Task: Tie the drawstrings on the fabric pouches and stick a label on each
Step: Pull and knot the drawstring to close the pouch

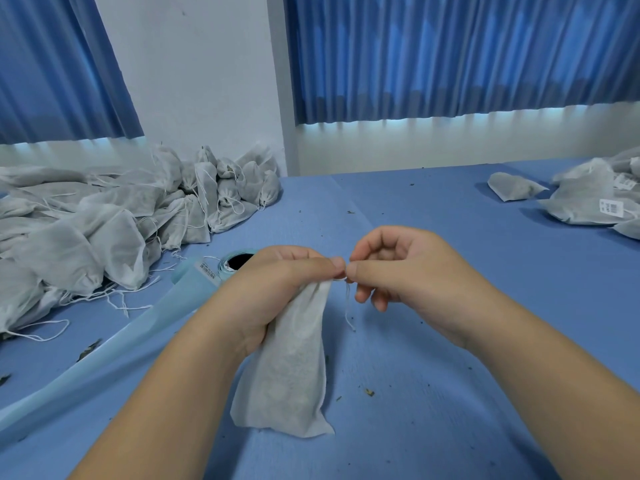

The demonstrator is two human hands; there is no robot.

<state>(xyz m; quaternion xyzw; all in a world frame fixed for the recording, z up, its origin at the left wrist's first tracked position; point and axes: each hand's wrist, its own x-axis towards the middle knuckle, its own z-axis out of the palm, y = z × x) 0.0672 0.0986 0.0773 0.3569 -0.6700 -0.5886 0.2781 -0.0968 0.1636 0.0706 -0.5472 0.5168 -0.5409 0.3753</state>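
Left hand point(277, 284) — pouch point(291, 362); right hand point(408, 268) — drawstring point(347, 306)

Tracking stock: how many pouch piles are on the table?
2: big pile far left; small pile at the right edge, cut off by the frame, so more may be hidden.

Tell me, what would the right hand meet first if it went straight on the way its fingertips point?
Most likely the left hand, whose fingertips pinch the top of the pouch directly before it. The gap looks nearly closed, though depth is unclear.
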